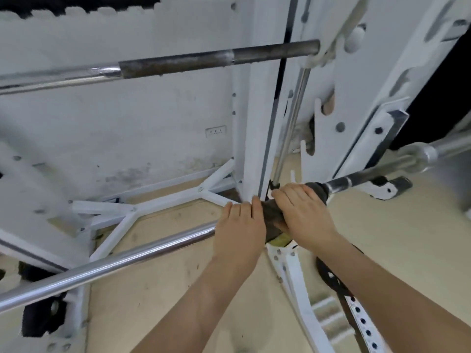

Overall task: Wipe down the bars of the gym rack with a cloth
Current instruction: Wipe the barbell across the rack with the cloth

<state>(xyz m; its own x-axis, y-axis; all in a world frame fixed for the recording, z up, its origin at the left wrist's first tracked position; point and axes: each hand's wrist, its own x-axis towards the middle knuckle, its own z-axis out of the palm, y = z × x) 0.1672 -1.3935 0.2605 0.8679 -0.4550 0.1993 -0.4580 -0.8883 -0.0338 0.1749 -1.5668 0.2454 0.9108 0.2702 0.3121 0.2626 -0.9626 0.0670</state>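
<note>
Bunching between left grip [239,225], right grip [303,212]: cloth [272,216]

Both bare forearms are extended forward and drawn together. The left hand [239,222] is shown from the back, its fingers curled over the bar [114,262]. The right hand [302,212] is held just beside it, its fingers wrapped over the cloth [274,217].

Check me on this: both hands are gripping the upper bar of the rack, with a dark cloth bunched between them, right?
Not quite. The head view shows the left hand and right hand gripping the lower bar, dark cloth bunched between them; the upper bar is untouched.
</note>
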